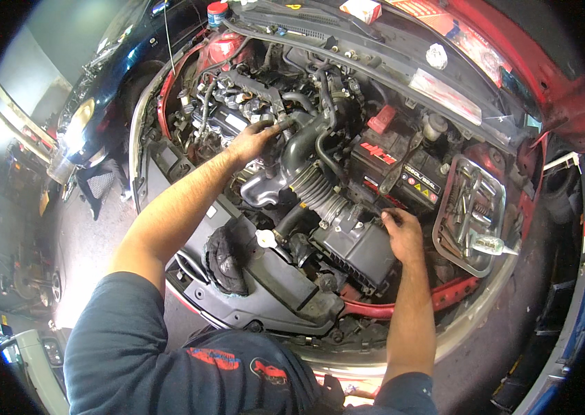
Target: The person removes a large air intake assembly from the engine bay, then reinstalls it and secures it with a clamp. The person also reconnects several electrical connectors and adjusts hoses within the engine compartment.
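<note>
My left hand [254, 141] reaches over the engine [227, 117], its fingers stretched onto the parts next to the black intake pipe [299, 153]. Its fingertips are partly lost among the dark parts. From there a ribbed air hose [320, 195] runs down to the black air filter box [354, 242]. At that box's right upper edge is my right hand [403, 234], thumb and fingers pinched together. Whatever lies between them is too small to make out. Just beyond it sits the car battery [396, 169] with a red terminal cover [381, 120]. A ratchet [401, 163] lies across the battery.
A metal tray [439, 238] of sockets and tools rests at the right, with a small tube [489, 243] on it. A black glove [224, 263] lies on the front panel, left of the white cap [265, 239]. A dark car [102, 114] stands at the left.
</note>
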### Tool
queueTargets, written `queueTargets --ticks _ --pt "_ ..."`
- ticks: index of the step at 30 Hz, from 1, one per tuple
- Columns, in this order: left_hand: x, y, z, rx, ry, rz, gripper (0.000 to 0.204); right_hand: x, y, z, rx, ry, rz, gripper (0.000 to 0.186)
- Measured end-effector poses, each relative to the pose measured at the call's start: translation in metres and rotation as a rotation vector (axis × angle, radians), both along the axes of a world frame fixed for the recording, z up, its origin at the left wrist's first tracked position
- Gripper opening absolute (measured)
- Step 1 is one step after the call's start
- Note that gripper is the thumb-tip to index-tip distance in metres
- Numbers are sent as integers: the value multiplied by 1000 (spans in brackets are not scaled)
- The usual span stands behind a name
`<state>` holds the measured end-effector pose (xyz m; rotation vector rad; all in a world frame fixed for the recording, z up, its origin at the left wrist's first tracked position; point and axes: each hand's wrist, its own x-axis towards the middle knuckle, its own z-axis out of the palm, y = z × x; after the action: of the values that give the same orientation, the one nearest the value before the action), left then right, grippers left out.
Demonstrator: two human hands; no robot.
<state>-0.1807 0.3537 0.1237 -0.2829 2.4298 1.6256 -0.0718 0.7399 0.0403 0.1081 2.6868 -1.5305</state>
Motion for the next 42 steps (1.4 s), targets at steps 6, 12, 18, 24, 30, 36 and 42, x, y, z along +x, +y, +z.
queueTargets --ticks 6,12,18,24,30,36,42 --pt "-22 -3 -12 625 -276 -15 46 -2 0 -3 13 72 9 38" --pt "-47 4 -27 162 -183 37 47 -1 0 0 24 60 20 37" --pt "-57 -15 -28 -295 -6 -168 49 0 -1 1 -9 35 16 38" --pt "-51 -11 -15 -664 187 -210 61 -2 2 -6 -8 92 34 38" --pt "-38 -6 -27 -793 400 -173 53 -3 1 -14 1 114 12 35" --pt "-24 -2 -54 -940 672 -73 46 -2 1 -4 18 21 5 38" --pt "-31 -24 -41 -367 263 -135 71 -1 0 6 -13 -18 12 38"
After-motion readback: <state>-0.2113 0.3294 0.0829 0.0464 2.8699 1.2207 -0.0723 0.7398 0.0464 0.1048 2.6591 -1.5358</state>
